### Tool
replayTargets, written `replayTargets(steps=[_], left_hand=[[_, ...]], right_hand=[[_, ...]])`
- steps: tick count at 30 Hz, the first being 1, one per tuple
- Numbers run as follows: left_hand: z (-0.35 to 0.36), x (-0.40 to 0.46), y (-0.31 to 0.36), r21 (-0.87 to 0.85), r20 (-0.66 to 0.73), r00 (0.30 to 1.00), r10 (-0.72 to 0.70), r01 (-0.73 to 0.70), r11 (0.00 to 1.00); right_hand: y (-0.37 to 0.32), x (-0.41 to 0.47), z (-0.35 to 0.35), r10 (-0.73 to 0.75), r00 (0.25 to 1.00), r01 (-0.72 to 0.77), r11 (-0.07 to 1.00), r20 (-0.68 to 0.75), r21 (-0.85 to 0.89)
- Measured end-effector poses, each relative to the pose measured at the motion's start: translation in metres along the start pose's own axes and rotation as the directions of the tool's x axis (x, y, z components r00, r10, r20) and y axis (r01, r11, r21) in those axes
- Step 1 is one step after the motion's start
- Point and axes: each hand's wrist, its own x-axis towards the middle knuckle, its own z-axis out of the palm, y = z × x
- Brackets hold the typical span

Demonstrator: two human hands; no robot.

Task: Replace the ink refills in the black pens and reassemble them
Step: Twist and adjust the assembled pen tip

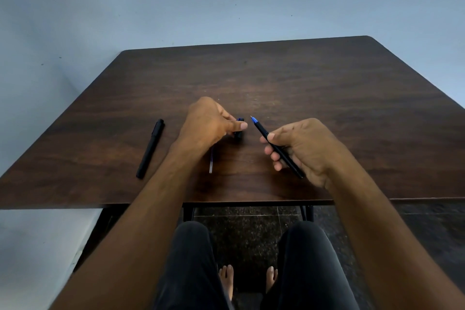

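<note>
**Cap and barrel held apart, ready to be joined**

The right hand (299, 151) holds an uncapped black pen (278, 147) across its curled fingers, thumb side pinching the barrel near the middle, so that the blue tip section and fine point aim up and to the left, toward the other hand. That angle looks chosen: it presents the writing end for capping without the wrist having to turn.

The left hand (211, 123) is closed in a narrow pinch on a small dark piece with a blue end, probably the pen cap (239, 131), held low over the table. Thumb and forefinger hide most of it, so I cannot tell whether it touches the wood or which way its opening faces. The two parts are near each other but plainly apart, with bare wood between tip and cap.

Partly under the left wrist, a thin pale refill (210, 165) lies on the table (327, 78), pointing toward the near edge; set aside there, it is likely the spent one. Well to the left, toward the table's left edge, a second black pen (150, 150) lies capped and whole, clear of the working area.

By my reading, the pen in hand already carries its refill and wants only its cap.
</note>
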Motion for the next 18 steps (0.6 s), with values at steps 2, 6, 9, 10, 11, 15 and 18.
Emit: replayTargets(steps=[2, 6, 9, 10, 11, 15, 18], left_hand=[[0.001, 0.004, 0.003, 0.05, 0.012, 1.0, -0.015, 0.015, 0.999], [0.006, 0.008, 0.008, 0.109, 0.007, 1.0, -0.006, 0.006, 0.994], [0.011, 0.009, 0.006, 0.129, -0.039, 0.999, 0.033, -0.028, 0.991], [0.011, 0.009, 0.006, 0.143, -0.054, 0.998, 0.038, -0.03, 0.989], [0.012, 0.009, 0.006, 0.16, -0.062, 0.998, 0.033, -0.023, 0.987], [0.01, 0.007, 0.003, 0.155, -0.117, 0.992, 0.052, -0.034, 0.987], [0.011, 0.0, -0.008, 0.073, -0.208, 0.961, 0.182, -0.171, 0.983]], right_hand=[[0.002, 0.003, 0.0, 0.002, 1.0, -0.002, 1.0, 0.002, 0.002], [0.004, 0.006, 0.001, 0.005, 1.0, -0.005, 1.0, 0.009, 0.009], [0.005, 0.007, 0.001, 0.008, 1.0, -0.008, 1.0, 0.011, 0.011], [0.005, 0.008, 0.0, 0.01, 1.0, -0.01, 1.0, 0.013, 0.006], [0.006, 0.008, 0.0, 0.013, 1.0, -0.013, 1.0, 0.015, 0.0], [0.008, 0.011, -0.001, -0.001, 1.0, 0.001, 1.0, 0.026, -0.015], [0.009, 0.011, 0.0, -0.041, 0.998, 0.041, 0.999, 0.052, -0.011]])
